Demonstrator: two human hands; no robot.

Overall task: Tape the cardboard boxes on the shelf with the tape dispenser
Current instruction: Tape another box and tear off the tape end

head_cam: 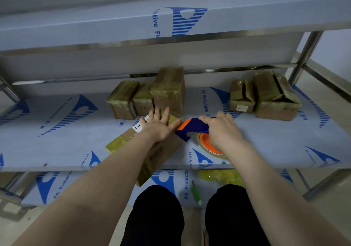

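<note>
Steel shelving (305,53) wrapped in blue-printed film fills the view. Nearest, on the lower shelf (114,188), lie a green tool (196,192) and crumpled yellow tape (221,176). On the middle shelf (57,141) a cardboard box (161,150) overhangs the near edge. The left hand (158,126), grip spread flat, presses on it, probably to steady it. The right hand (222,131) has its grip curled round the tape dispenser (193,129), whose mouth meets the box's right edge. Farther back stand taped boxes (148,97); the far-right boxes (266,95) show gaping seams.
</note>
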